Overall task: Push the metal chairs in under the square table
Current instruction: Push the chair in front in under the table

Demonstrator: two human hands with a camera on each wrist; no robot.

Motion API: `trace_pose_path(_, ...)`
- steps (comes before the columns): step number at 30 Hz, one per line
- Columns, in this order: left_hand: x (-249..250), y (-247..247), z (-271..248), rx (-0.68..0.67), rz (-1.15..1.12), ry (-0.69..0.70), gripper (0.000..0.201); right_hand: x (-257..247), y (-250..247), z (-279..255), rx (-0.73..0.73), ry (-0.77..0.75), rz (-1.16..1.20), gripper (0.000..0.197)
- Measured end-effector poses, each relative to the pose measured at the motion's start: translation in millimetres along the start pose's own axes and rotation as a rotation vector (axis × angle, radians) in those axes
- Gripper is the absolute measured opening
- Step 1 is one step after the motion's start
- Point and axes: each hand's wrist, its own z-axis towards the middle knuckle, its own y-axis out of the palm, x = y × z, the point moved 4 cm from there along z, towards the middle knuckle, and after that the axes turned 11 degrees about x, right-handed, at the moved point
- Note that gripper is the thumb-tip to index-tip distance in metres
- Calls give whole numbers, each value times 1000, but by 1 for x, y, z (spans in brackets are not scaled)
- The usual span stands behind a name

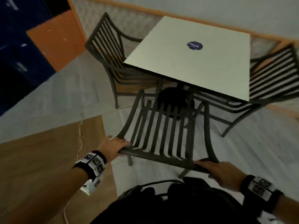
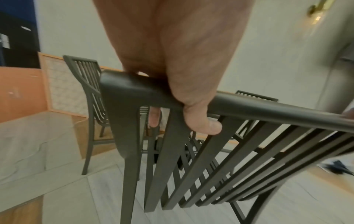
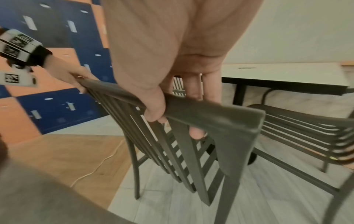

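Observation:
A white square table [image 1: 194, 55] stands on a black pedestal base [image 1: 174, 97]. Three dark metal slatted chairs surround it. The near chair [image 1: 163, 135] faces the table, its front end under the table's near edge. My left hand [image 1: 115, 145] grips the left end of its top rail [image 2: 249, 106], thumb [image 2: 203, 125] curled underneath. My right hand [image 1: 216, 172] grips the rail's right end [image 3: 210, 112], fingers [image 3: 195, 131] wrapped behind it. The left chair [image 1: 110, 50] and the right chair [image 1: 275, 75] stand at the table's sides, seats partly under the top.
Blue and orange lockers [image 1: 32, 46] line the far left. A thin pale cable [image 1: 79, 143] runs over the tan floor patch beside the near chair. A white wall with an orange skirting [image 1: 210, 25] stands close behind the table.

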Motion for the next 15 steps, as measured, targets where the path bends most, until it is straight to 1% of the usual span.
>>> trace_pose_path(2, -13, 1, -5, -39, -37, 71, 44, -23, 3, -5, 59, 65, -35, 67)
trace_pose_path(3, -19, 1, -8, -50, -57, 91, 44, -33, 9, -7, 61, 88, -28, 65)
trace_pose_path(5, -30, 1, -11, -68, -115, 107, 42, -55, 20, -9, 65, 125, -41, 63)
trace_pose_path(8, -46, 2, -17, -85, -123, 113, 41, -76, 31, -9, 174, 195, -38, 57)
trace_pose_path(10, -55, 1, -19, -84, -105, 123, 42, -85, 42, -5, 216, 248, -17, 51)
trace_pose_path(14, -64, 5, -18, -101, -89, 109, 41, -84, 65, 12, 207, 422, 42, 37)
trace_pose_path(15, -65, 7, -17, -99, -81, 104, 40, -83, 67, 17, 202, 449, 55, 37)
